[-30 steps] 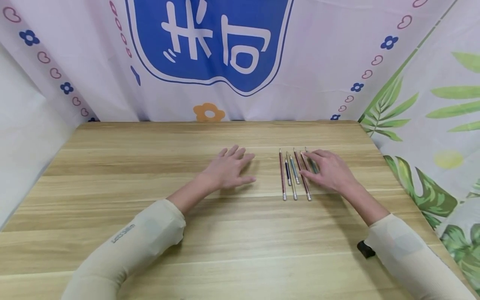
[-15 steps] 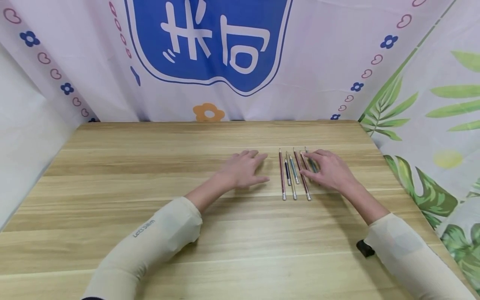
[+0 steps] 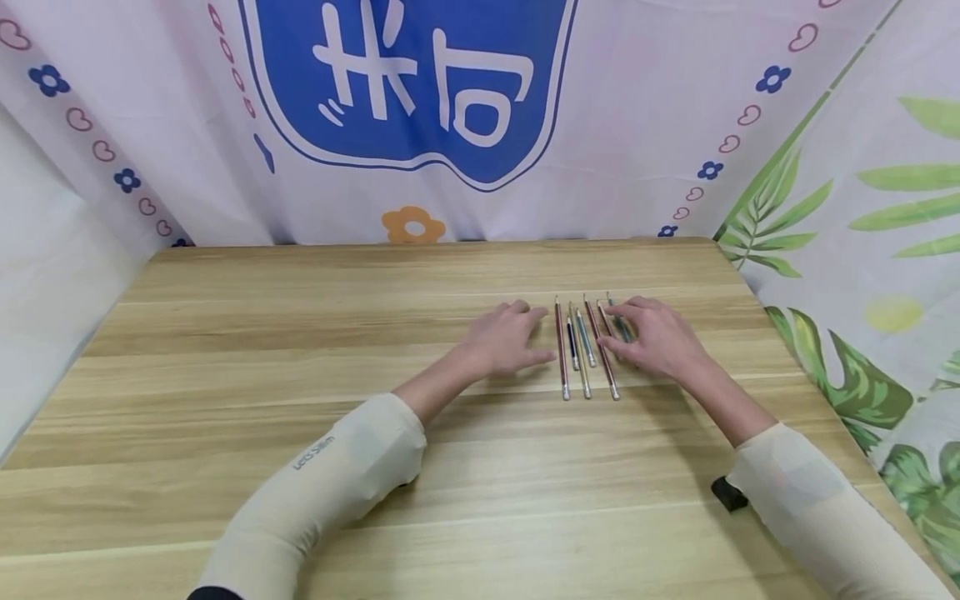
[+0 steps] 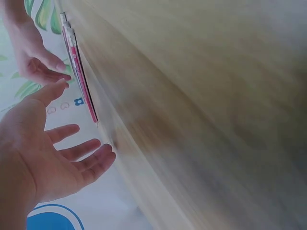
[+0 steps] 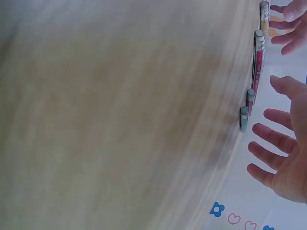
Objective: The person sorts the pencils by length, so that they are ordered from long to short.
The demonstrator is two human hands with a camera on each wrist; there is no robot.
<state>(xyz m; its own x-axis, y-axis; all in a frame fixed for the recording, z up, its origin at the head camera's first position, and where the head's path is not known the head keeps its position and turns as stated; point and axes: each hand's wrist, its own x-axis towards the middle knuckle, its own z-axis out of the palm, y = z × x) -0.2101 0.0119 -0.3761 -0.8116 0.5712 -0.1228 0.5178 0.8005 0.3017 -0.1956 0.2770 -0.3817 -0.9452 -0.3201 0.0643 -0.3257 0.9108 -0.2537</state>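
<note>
Several pencils with metal-capped eraser ends lie side by side on the table, right of centre in the head view. Leftmost is a red pencil [image 3: 562, 350]; a short dark blue pencil [image 3: 573, 343], a yellow pencil [image 3: 585, 377] and a light blue pencil [image 3: 587, 340] follow. My left hand [image 3: 506, 340], fingers spread, has its fingertips close to the red pencil's left side. My right hand [image 3: 658, 337] hovers over the row's right end, partly hiding a teal pencil [image 3: 624, 328]. In the right wrist view its fingers [image 5: 273, 136] are loosely bent with nothing gripped.
The wooden table [image 3: 300, 333] reaches back to a printed curtain [image 3: 615, 125] with a blue shield. A leaf-patterned cloth [image 3: 862, 250] hangs along the right side. A small black object [image 3: 729, 494] shows under the right sleeve.
My left hand has moved rightward across the table to the pencils' left side. My right hand stays about where it was, and the pencils lie as before.
</note>
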